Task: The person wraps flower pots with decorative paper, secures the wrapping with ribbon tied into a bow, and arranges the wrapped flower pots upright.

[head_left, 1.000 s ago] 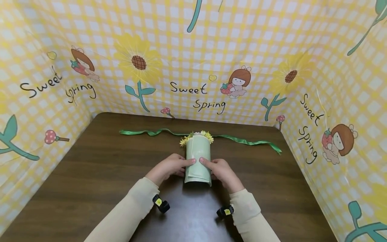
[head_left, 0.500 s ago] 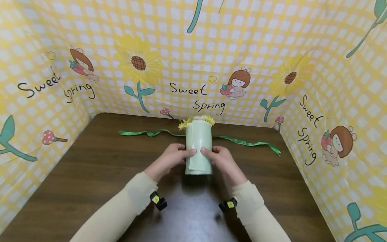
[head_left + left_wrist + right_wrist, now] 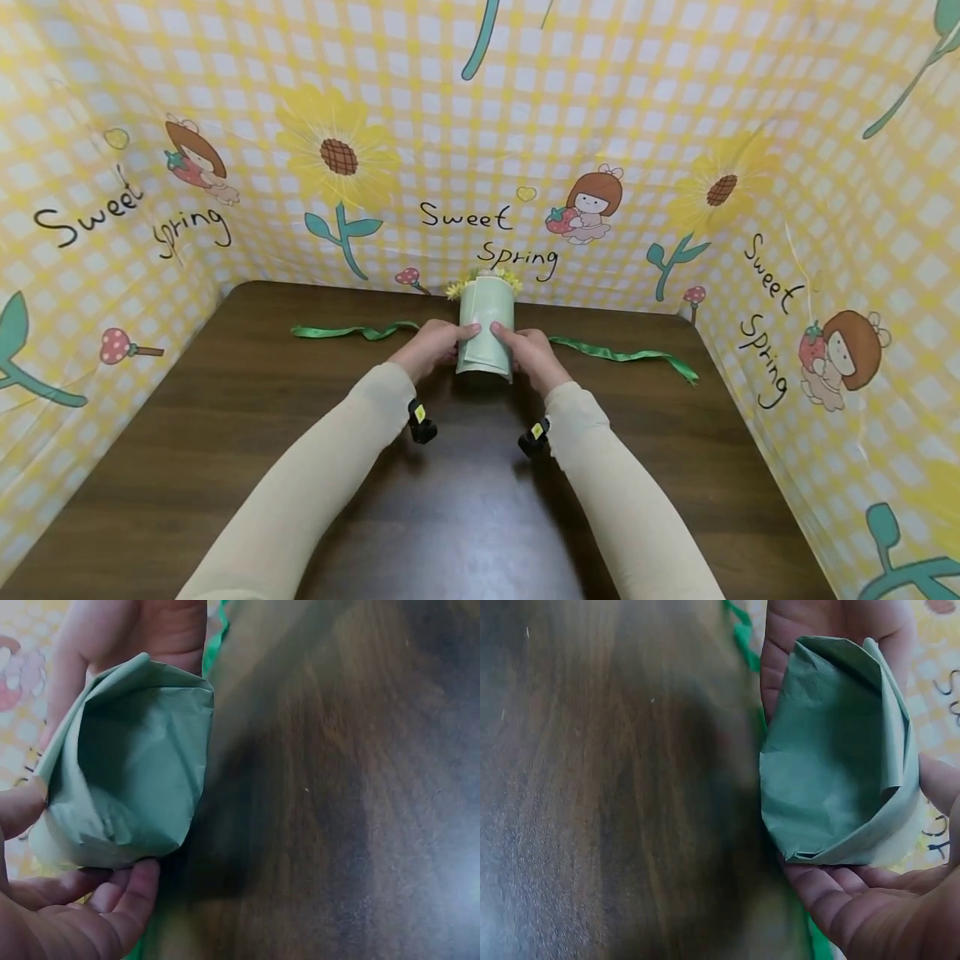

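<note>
A pale green paper roll (image 3: 487, 321) wraps a bunch of yellow flowers (image 3: 456, 290), whose heads peek out at its far end. My left hand (image 3: 432, 346) grips the roll from the left, thumb on top and fingers curled beneath. From the other side my right hand (image 3: 534, 357) holds it the same way. Both wrist views look into the roll's hollow near end, where the paper edges (image 3: 142, 765) overlap and crease. A green ribbon (image 3: 622, 353) runs across the table behind the hands, its middle hidden by the roll and the hands.
The dark wooden table (image 3: 465, 500) ends at the back against a yellow checked cloth (image 3: 480, 125) printed with sunflowers and lettering. The same cloth stands at both sides. A small black camera (image 3: 422, 423) sits on each wrist.
Both hands have carried the wrapped flowers away from the body, toward the table's back edge. The roll now overlaps the ribbon's middle. The ribbon's ends stay where they were.
</note>
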Demonstrator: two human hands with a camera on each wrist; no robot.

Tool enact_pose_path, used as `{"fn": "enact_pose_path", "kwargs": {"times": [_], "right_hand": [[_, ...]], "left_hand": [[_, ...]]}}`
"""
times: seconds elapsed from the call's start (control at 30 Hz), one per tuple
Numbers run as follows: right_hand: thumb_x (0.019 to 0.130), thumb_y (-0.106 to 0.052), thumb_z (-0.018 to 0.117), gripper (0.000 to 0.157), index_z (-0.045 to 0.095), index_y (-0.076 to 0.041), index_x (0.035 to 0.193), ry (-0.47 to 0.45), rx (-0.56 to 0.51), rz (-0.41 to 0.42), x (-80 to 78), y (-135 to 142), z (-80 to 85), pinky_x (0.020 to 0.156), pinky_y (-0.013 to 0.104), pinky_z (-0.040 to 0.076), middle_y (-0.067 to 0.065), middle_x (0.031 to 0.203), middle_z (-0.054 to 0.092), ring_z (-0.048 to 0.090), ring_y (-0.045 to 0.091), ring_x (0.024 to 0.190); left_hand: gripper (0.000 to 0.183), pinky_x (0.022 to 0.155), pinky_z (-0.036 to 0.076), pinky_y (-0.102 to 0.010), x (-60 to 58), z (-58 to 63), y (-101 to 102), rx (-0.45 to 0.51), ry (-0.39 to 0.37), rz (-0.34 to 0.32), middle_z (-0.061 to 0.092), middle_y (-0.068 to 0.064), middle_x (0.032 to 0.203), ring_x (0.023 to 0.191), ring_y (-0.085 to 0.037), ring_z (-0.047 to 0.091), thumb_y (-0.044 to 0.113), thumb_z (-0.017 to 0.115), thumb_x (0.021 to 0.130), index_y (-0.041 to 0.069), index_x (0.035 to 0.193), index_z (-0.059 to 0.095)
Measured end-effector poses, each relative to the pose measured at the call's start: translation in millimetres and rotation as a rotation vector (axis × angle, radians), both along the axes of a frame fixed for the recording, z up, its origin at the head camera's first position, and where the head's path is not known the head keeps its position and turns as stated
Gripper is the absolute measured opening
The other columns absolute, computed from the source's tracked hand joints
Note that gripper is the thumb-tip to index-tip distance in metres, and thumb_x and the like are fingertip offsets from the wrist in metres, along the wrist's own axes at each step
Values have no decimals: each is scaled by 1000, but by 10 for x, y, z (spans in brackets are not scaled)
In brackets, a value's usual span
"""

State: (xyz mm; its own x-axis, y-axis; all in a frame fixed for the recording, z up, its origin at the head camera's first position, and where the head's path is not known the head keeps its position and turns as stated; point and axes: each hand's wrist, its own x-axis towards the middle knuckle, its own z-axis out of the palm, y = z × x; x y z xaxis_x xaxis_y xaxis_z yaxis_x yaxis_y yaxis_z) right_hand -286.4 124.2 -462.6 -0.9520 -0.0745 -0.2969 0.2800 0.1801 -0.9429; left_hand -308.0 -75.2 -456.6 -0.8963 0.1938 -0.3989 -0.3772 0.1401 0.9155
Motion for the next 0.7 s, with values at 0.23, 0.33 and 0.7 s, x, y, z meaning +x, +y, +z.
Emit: {"fn": "enact_pose_path", "kwargs": {"times": [0.23,0.33,0.7], "right_hand": [[94,-58,66,71,60,3,130,-13,61,-19,-48,-39,-1,88,41,56,15,120,66,67,25,97],[96,-60,63,75,57,3,135,5,171,6,-38,-30,77,96,46,53,18,129,62,64,30,107],[94,-66,61,81,48,-7,148,187,403,62,-171,44,-2,105,52,48,14,144,55,57,34,128]], "left_hand": [[53,99,54,-43,-66,-59,23,6,-33,26,68,-14,120,100,-24,69,40,70,98,-2,129,63],[58,99,54,-42,-77,-29,20,-16,-43,10,67,-16,123,102,-25,70,41,70,97,-3,133,60],[68,105,48,-49,-79,-96,-85,-261,322,-62,57,-15,143,128,-33,57,48,71,95,3,144,55]]}}
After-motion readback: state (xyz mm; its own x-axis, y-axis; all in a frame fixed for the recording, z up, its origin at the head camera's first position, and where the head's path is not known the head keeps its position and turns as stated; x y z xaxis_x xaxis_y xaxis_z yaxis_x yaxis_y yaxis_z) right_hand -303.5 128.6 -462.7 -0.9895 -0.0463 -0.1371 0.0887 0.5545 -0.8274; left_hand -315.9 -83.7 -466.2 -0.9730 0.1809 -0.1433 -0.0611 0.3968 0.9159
